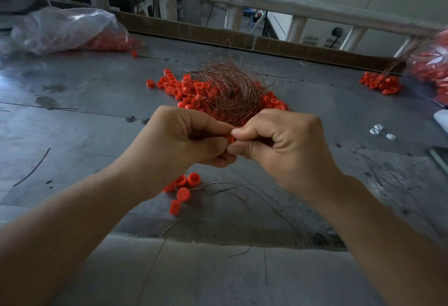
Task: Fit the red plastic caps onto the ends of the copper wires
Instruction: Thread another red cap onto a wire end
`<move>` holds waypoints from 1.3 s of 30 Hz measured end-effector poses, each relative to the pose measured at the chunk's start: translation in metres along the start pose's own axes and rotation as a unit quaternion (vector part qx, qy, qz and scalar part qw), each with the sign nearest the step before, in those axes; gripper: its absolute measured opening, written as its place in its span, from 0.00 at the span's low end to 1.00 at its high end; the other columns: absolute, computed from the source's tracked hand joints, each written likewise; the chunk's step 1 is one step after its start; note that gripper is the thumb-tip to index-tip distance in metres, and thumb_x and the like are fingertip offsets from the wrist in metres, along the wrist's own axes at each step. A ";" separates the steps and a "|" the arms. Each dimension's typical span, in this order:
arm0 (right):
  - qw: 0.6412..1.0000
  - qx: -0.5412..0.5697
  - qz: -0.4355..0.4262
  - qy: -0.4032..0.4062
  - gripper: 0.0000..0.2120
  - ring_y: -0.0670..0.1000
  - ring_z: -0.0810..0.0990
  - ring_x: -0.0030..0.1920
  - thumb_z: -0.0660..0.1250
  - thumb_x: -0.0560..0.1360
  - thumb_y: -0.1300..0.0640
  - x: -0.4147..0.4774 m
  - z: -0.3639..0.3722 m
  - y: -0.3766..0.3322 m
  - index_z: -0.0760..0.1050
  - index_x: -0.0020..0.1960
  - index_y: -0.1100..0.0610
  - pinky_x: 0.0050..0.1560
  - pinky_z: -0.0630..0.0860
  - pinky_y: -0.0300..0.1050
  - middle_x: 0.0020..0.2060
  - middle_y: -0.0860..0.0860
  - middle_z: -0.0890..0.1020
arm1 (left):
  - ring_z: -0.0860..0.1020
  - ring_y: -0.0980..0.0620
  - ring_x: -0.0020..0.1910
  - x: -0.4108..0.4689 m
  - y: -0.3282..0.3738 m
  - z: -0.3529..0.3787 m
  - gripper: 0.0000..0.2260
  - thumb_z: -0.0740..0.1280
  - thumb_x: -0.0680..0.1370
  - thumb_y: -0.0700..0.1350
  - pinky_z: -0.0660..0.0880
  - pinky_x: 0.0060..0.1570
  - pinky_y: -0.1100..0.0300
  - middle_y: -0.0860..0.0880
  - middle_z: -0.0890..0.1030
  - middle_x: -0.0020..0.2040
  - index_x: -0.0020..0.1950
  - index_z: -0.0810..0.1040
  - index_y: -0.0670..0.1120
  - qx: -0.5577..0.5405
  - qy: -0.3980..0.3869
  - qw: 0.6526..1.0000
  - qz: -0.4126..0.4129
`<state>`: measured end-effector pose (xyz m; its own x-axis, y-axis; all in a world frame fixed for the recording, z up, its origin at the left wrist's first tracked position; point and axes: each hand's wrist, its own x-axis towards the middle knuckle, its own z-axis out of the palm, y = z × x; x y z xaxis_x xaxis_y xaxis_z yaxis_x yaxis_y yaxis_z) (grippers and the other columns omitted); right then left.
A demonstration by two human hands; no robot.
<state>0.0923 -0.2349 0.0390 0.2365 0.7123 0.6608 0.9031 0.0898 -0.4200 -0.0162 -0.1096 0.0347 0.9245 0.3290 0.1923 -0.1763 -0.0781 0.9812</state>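
We pinch one red cap [230, 138] between left hand [184, 138] and right hand [278, 145], fingertips pressed together above the table [72, 116], probably seating a wire; the copper wires [230, 87] and spare caps [184, 87] lie just beyond, within reach.

Beyond the left hand [186, 140] and right hand [276, 145], which pinch a smooth red plastic cap [230, 138], thin coppery metal wires [230, 87] tangle over glossy red plastic caps [186, 89] on a dull, scuffed grey metal tabletop [72, 116], with a crinkled clear plastic bag [65, 29] far left of them.
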 end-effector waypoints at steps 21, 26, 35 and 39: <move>0.983 0.064 0.042 -0.168 0.12 0.40 0.75 0.42 0.70 0.67 0.56 0.006 -0.012 -0.006 0.81 0.49 0.59 0.46 0.71 0.30 0.39 0.47 0.76 | 0.83 0.47 0.37 0.002 0.001 -0.017 0.23 0.78 0.61 0.44 0.79 0.35 0.62 0.41 0.83 0.39 0.55 0.80 0.49 -0.097 -0.159 0.979 -0.087; 0.991 -0.009 0.022 -0.132 0.05 0.39 0.73 0.40 0.69 0.69 0.59 0.004 -0.008 -0.007 0.79 0.43 0.61 0.44 0.70 0.31 0.39 0.44 0.72 | 0.83 0.48 0.40 -0.003 0.001 -0.008 0.26 0.76 0.63 0.50 0.78 0.38 0.64 0.43 0.84 0.42 0.60 0.74 0.55 -0.052 -0.135 0.989 -0.021; 0.992 0.011 0.015 -0.121 0.03 0.43 0.73 0.38 0.66 0.68 0.64 0.004 -0.005 -0.013 0.77 0.41 0.63 0.39 0.72 0.33 0.39 0.45 0.72 | 0.82 0.50 0.35 -0.009 0.000 -0.002 0.30 0.75 0.64 0.49 0.78 0.35 0.63 0.44 0.82 0.37 0.63 0.70 0.62 -0.005 -0.107 0.993 0.048; 0.991 0.025 0.028 -0.132 0.04 0.42 0.74 0.38 0.67 0.68 0.65 0.003 -0.003 -0.011 0.78 0.42 0.63 0.40 0.73 0.33 0.38 0.44 0.72 | 0.82 0.50 0.33 -0.009 0.002 0.003 0.28 0.73 0.64 0.47 0.78 0.33 0.63 0.42 0.82 0.36 0.62 0.69 0.59 0.004 -0.089 0.995 0.037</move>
<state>0.0845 -0.2359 0.0479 0.1780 0.8738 0.4525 0.8703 0.0749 -0.4869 -0.0243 -0.1158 0.0351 0.9545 0.1511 0.2572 -0.2436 -0.1029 0.9644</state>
